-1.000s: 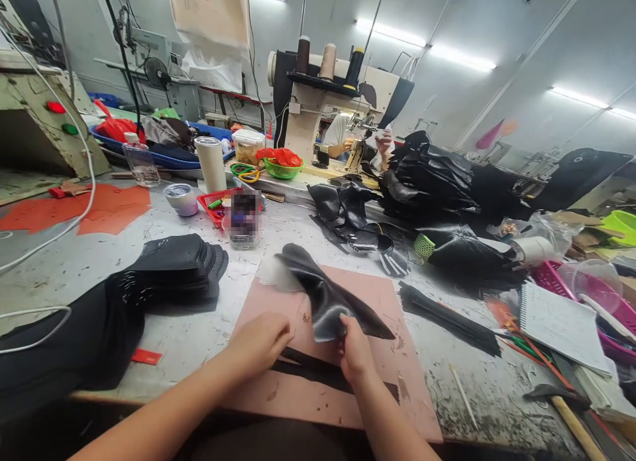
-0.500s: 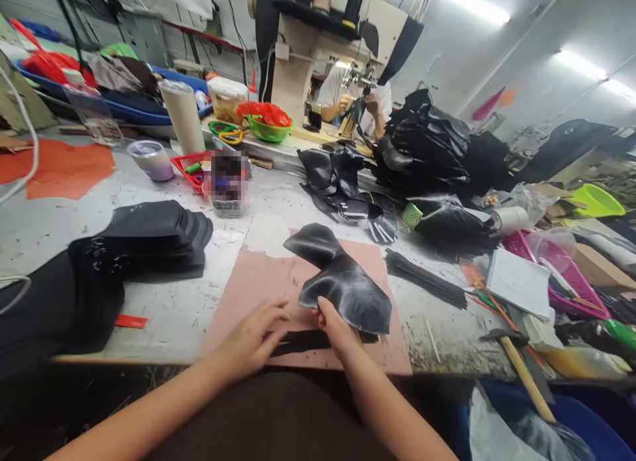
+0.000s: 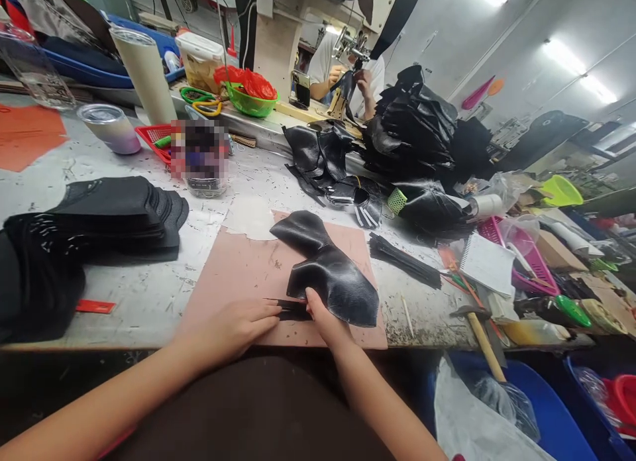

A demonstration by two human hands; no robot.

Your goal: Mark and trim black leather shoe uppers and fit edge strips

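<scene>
A curved black leather piece [image 3: 328,275] lies on a pink cutting mat [image 3: 238,275] at the near edge of the bench. My right hand [image 3: 322,318] pinches the piece's near edge, thumb on top. My left hand [image 3: 233,325] lies flat on the mat with its fingers stretched toward thin black strips [image 3: 291,308] that lie between the two hands, fingertips touching them.
A stack of black cut pieces [image 3: 119,212] sits to the left, more black strips [image 3: 402,262] and a hammer [image 3: 479,332] to the right. A heap of black leather [image 3: 412,136] lies behind. Another person [image 3: 342,70] works at a sewing machine at the back.
The leather piece came down from the air onto the mat. My left hand opened and slid along the black strips. The camera tilted down and closer.
</scene>
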